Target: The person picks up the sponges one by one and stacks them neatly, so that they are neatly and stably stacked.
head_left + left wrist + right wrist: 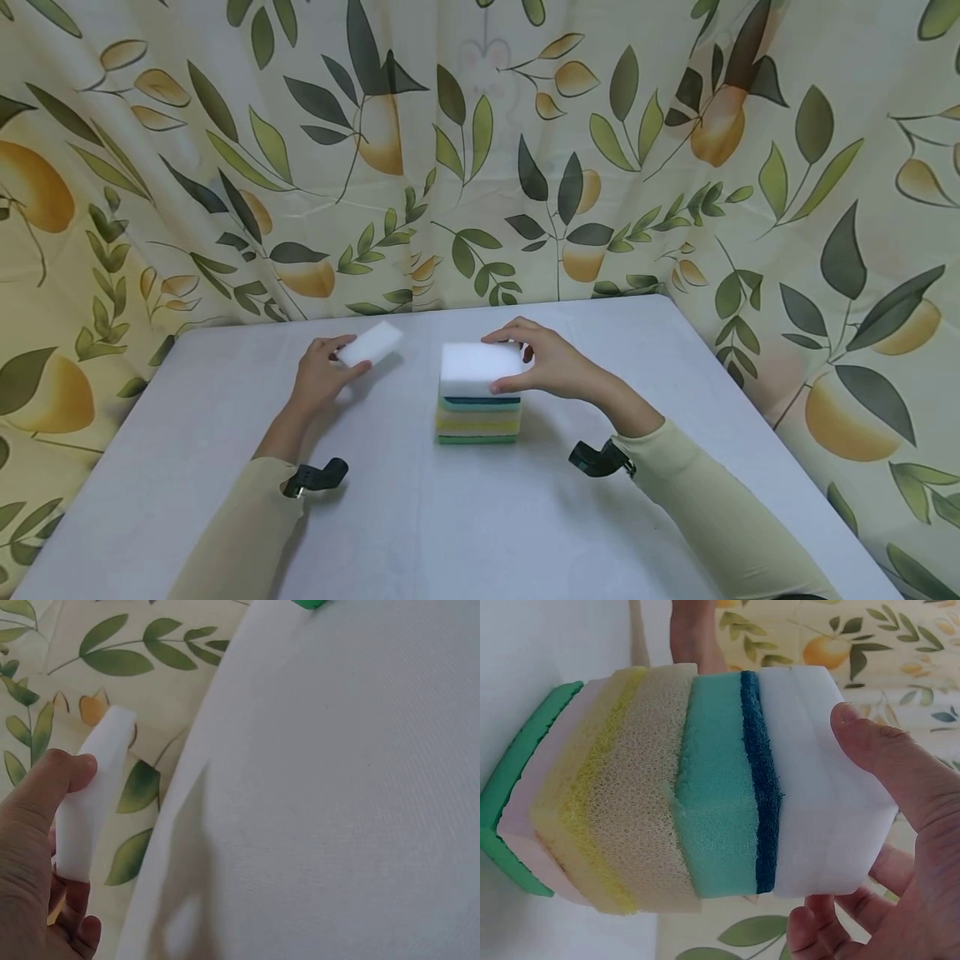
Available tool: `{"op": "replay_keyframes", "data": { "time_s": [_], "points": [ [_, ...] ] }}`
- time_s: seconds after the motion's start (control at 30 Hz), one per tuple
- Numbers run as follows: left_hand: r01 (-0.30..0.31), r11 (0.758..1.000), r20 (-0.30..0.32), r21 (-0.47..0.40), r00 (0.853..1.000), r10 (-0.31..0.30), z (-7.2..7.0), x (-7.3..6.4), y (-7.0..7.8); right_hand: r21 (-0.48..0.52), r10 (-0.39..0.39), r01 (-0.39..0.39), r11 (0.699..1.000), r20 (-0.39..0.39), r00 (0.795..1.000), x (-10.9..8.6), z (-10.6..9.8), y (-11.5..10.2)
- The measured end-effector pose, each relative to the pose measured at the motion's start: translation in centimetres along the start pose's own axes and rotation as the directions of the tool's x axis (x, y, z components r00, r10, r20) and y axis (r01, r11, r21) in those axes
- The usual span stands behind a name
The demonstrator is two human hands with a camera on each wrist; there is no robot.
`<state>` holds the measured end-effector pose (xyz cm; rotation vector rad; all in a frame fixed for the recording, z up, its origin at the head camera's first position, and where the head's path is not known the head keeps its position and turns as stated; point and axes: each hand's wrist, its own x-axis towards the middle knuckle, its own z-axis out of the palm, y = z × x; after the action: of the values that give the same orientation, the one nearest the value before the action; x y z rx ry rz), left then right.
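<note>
My left hand (317,377) pinches a white sponge block (377,343) between thumb and fingers, to the left of a sponge stack (477,425). In the left wrist view this block (90,814) appears edge-on, held off the table. The thumb and fingers of my right hand (553,364) grip the right side of the white block (472,369) topping the stack. In the right wrist view, a faint seam runs across that white part (814,795). Beneath it lie a teal sponge with a dark blue scouring layer (720,787), a beige porous one (634,795), yellow and pinkish layers, and a green base (521,746).
A white-covered table (420,533) carries the stack near its middle. Behind it and along both sides hangs a curtain (495,192) printed with leaves and fruit. Black wrist devices (318,477) sit on both forearms.
</note>
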<state>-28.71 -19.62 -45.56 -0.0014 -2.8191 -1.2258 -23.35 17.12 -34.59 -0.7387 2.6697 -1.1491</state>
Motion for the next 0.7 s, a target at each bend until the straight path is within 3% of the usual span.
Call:
{"op": "replay_keyframes", "data": {
  "time_s": [0.37,0.7],
  "points": [
    [-0.043,0.999,-0.001,-0.008,0.999,0.043,-0.8,-0.2,1.1,0.01,-0.002,0.002,1.0,-0.001,1.0,0.0,0.0,0.1],
    [-0.038,0.999,0.0,-0.011,0.999,0.038,-1.4,-0.4,1.9,-0.002,-0.005,0.005,1.0,-0.002,1.0,0.0,0.0,0.0]
  ]
}}
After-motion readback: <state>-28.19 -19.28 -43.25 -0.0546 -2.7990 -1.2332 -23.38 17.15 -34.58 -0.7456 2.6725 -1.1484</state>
